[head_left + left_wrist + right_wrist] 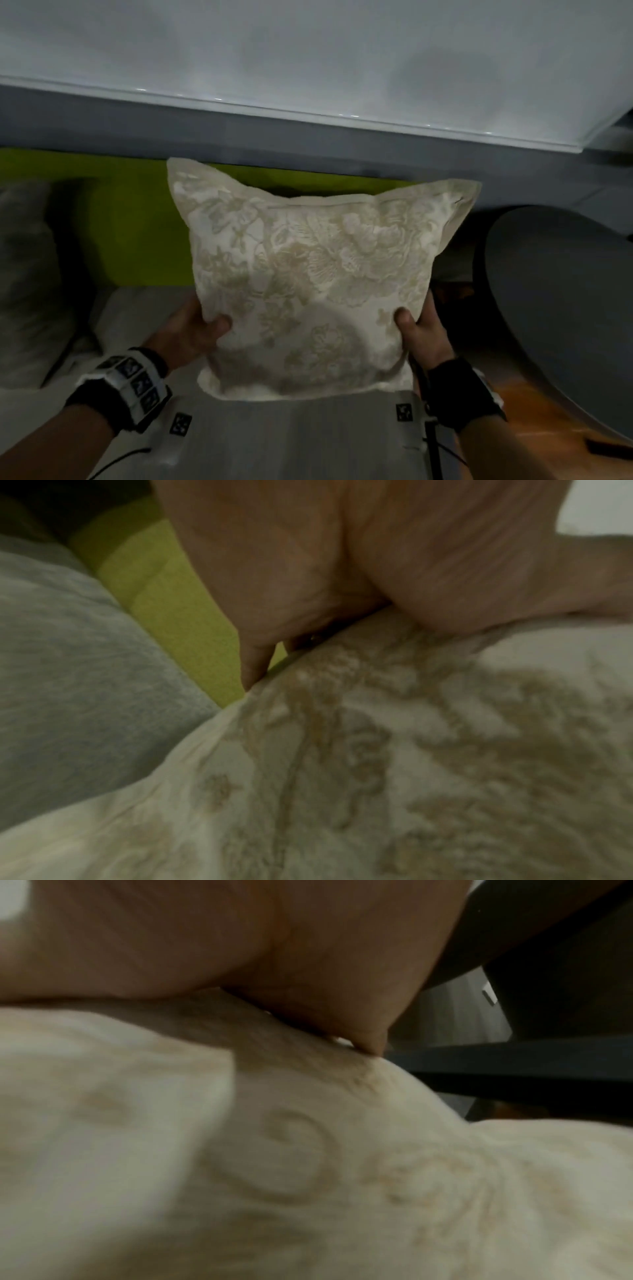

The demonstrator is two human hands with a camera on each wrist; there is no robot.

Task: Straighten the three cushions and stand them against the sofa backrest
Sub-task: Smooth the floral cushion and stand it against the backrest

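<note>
Centre of frame: cream floral cushion point(308, 291) upright on the sofa seat point(137, 308), left hand point(191, 329) and right hand point(424, 329) each gripping a lower side. Ideally, press evenly back against the green backrest point(130, 219).

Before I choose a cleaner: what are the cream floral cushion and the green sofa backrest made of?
Cream floral cushion: probably woven jacquard-type fabric, slight sheen, raised flower pattern, flat flanged edge. Green sofa backrest: seemingly matte, fine-textured upholstery cloth; dim light leaves the fibre unclear.
</note>
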